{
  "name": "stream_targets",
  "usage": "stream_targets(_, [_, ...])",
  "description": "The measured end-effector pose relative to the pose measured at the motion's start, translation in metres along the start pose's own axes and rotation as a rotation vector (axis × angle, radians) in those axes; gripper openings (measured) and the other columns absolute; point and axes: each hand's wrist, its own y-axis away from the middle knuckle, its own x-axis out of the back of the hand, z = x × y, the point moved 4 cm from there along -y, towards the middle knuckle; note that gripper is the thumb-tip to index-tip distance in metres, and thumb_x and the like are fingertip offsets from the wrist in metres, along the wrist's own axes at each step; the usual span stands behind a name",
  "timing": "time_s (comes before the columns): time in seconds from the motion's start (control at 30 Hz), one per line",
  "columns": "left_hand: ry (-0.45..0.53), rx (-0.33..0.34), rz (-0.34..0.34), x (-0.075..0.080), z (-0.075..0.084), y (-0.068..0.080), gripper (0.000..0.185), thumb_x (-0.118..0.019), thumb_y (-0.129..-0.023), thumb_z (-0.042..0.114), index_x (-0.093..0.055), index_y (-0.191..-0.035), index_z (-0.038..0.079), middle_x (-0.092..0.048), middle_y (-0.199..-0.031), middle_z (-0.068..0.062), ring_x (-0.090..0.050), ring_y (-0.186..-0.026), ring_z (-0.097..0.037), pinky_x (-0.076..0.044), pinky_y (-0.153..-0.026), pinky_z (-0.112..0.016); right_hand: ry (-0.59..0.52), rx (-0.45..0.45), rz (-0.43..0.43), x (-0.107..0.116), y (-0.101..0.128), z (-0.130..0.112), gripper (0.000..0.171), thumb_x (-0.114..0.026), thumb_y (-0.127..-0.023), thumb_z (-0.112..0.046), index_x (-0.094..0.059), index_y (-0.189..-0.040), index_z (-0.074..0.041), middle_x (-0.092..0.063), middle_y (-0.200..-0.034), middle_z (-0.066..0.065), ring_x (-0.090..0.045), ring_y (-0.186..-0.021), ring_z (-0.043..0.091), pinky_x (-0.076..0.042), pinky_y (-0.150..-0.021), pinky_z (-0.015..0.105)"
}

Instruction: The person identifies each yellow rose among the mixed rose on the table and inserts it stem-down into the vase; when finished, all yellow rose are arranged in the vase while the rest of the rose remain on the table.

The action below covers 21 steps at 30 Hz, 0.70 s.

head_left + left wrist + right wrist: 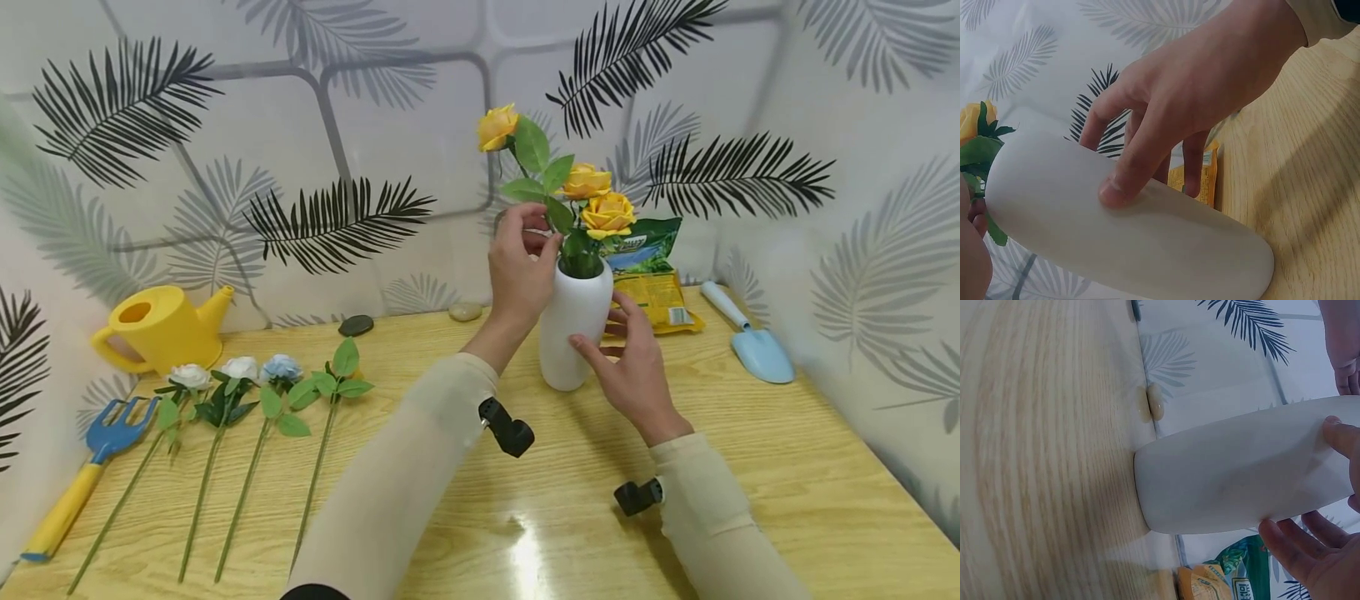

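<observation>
A white vase (573, 325) (1135, 244) (1235, 475) stands upright on the wooden table (750, 467) and holds three yellow roses (607, 212) with green leaves. My left hand (550, 236) is raised at the vase mouth and pinches a rose stem among the leaves. My right hand (604, 327) (1147, 169) (1310, 487) holds the vase's body, thumb on the near side and fingers curled behind it. The stems inside the vase are hidden.
Several white and pale blue roses (240, 371) lie in a row at the left. Beside them are a yellow watering can (161, 327) and a blue rake (90, 467). A fertilizer bag (652, 275) and blue trowel (753, 342) lie at the back right. Two stones (356, 325) sit by the wall.
</observation>
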Motion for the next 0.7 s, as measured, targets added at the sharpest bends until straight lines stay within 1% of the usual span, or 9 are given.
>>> stream_targets(0.23, [-0.036, -0.045, 0.014, -0.0013, -0.0009, 0.0006, 0.031, -0.071, -0.091, -0.002, -0.059, -0.119, -0.003, -0.066, -0.103, -0.018, -0.071, -0.083, -0.026, -0.056, -0.075, -0.018, -0.007, -0.002, 0.002, -0.0002, 0.0001, 0.0003, 0.078, -0.071, -0.095, -0.03, -0.027, -0.156, -0.01, -0.049, -0.142, 0.023, -0.059, -0.121, 0.04, -0.057, -0.092, 0.055])
stream_targets(0.47, [-0.091, -0.121, 0.024, 0.002, -0.0002, 0.0007, 0.031, -0.071, -0.091, -0.001, -0.061, -0.12, -0.001, -0.066, -0.1, -0.017, -0.071, -0.081, -0.025, -0.057, -0.074, -0.02, -0.004, -0.004, 0.003, -0.0009, 0.0006, 0.0006, 0.079, -0.071, -0.094, -0.03, -0.027, -0.156, -0.01, -0.049, -0.141, 0.023, -0.059, -0.121, 0.039, -0.057, -0.092, 0.054])
stream_targets(0.7, [-0.089, -0.124, 0.042, 0.0053, -0.0024, -0.0018, 0.03, -0.071, -0.091, 0.0, -0.063, -0.12, 0.0, -0.067, -0.099, -0.017, -0.07, -0.081, -0.025, -0.058, -0.074, -0.023, -0.004, 0.001, 0.001, 0.0, 0.0002, -0.0006, 0.079, -0.072, -0.094, -0.03, -0.027, -0.157, -0.01, -0.05, -0.141, 0.023, -0.059, -0.12, 0.039, -0.057, -0.092, 0.054])
